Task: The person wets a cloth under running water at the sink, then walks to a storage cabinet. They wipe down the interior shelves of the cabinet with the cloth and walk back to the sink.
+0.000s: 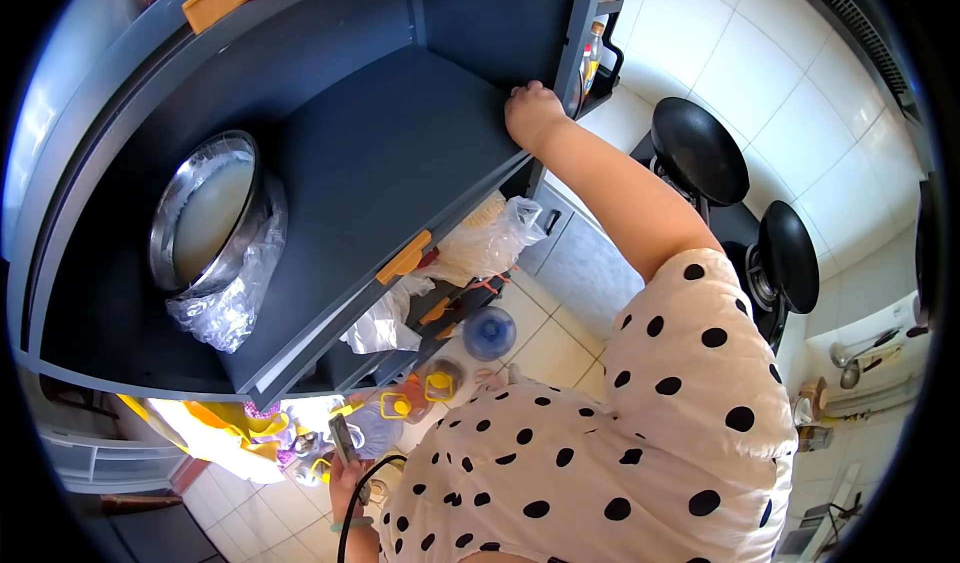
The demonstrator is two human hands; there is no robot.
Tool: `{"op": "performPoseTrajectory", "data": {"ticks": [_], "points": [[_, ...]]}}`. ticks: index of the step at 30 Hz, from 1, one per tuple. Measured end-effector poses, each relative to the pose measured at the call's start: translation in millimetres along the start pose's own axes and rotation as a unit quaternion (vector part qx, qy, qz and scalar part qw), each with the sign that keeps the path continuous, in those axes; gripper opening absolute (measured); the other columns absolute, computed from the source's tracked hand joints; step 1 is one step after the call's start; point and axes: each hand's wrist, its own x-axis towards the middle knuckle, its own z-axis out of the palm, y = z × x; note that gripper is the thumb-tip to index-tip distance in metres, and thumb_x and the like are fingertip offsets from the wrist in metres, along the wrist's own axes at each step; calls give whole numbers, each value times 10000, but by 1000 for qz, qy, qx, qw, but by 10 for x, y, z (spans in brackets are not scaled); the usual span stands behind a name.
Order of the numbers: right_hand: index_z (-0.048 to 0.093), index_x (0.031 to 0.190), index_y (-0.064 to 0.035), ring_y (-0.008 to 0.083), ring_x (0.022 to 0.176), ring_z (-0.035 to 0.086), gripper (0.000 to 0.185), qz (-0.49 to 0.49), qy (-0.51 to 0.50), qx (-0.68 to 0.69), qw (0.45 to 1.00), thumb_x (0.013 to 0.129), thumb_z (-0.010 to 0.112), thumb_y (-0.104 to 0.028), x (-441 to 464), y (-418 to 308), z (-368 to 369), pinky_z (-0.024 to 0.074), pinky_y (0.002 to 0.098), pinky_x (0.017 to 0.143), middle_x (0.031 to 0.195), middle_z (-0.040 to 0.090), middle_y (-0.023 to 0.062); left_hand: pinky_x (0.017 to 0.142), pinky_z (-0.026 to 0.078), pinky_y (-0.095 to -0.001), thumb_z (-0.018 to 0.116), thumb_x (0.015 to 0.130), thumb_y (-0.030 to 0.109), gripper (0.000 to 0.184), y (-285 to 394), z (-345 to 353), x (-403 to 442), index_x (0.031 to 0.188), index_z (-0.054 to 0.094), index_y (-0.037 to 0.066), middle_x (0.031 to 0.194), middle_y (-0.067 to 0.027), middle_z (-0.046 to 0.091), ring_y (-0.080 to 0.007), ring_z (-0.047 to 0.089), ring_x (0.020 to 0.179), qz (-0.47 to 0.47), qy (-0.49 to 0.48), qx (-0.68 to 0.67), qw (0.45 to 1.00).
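Near the top centre of the frame, the right hand [530, 118] is resting with curled fingers at the right end of a dark shelf [400, 133]; its fingertips are hidden, so I cannot tell whether it is gripping anything. At lower left, the left hand [345, 483] is holding a flat device [343, 438] in a closed grip, a black cable [348, 525] curving beside it.

On the shelf at left, a metal bowl [232, 261] is sitting well apart from both hands. Jolting the shelf could, I judge, be enough for slopping its pale contents [212, 218], and tugging the plastic bag [232, 308] could be tipping it. The cable could also be snagging, pulling the device loose.

The round bowl is gleaming; the thin, clear bag is crinkling against it. The shelf is showing a smooth, matt face, while two rounded black pans [700, 153] are standing tilted at right.
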Motion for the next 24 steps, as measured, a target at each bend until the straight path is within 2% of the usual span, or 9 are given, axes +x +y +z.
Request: {"op": "performPoseTrajectory", "data": {"ticks": [7,10,13,16,17,20,21,24], "points": [[618,955,9,296,974,543,233,40,10,78,996,774,529,-108,-298,-14,-49,497,343,769,1048,576,161,739,417,-259,640,745,280,568,-9,-51,114,1194,456,-16,937,-21,522,-128,499,836,12,-4,31,999],[573,914,46,318,829,594,212,12,103,138,985,729,538,-52,-474,88,-29,499,332,734,898,589,199,719,402,-252,625,753,281,527,-30,-74,177,1166,475,-12,924,-14,516,-120,483,817,10,-8,37,999],[565,923,25,305,814,598,204,-6,64,183,981,736,540,-51,-632,127,-108,485,331,735,881,593,192,731,382,-242,613,759,265,482,55,4,141,1138,494,-7,903,-4,510,-110,467,817,9,-9,34,999],[572,922,-23,293,825,594,187,-13,-30,407,913,742,531,-50,-731,65,-410,467,347,752,882,606,158,745,379,-243,621,749,232,479,99,43,133,1145,492,-4,899,2,509,-109,466,821,10,-4,21,1000],[580,921,-59,294,844,590,181,-5,-9,444,896,752,516,-47,-686,43,-467,457,353,761,910,615,133,747,381,-245,623,746,226,481,141,81,107,1148,490,-4,902,3,510,-111,467,820,5,2,18,1000],[588,933,-47,304,873,586,177,-56,182,424,885,778,503,-60,-287,79,-281,456,335,769,940,611,158,767,387,-252,628,743,216,487,163,55,75,1155,489,-4,927,2,515,-119,475,833,-12,4,5,1000],[594,963,-48,320,888,580,193,-49,207,402,891,802,501,-97,-118,72,-201,458,344,778,945,603,178,773,387,-251,628,744,221,498,124,17,96,1163,485,-5,937,0,517,-120,478,842,-5,-1,2,1000],[603,982,-54,286,1035,523,229,22,33,287,957,866,481,-210,138,-134,-139,419,387,872,1010,598,142,803,381,-255,626,746,237,543,121,6,80,1199,464,-13,973,-8,519,-124,480,891,18,-6,10,1000]]}}
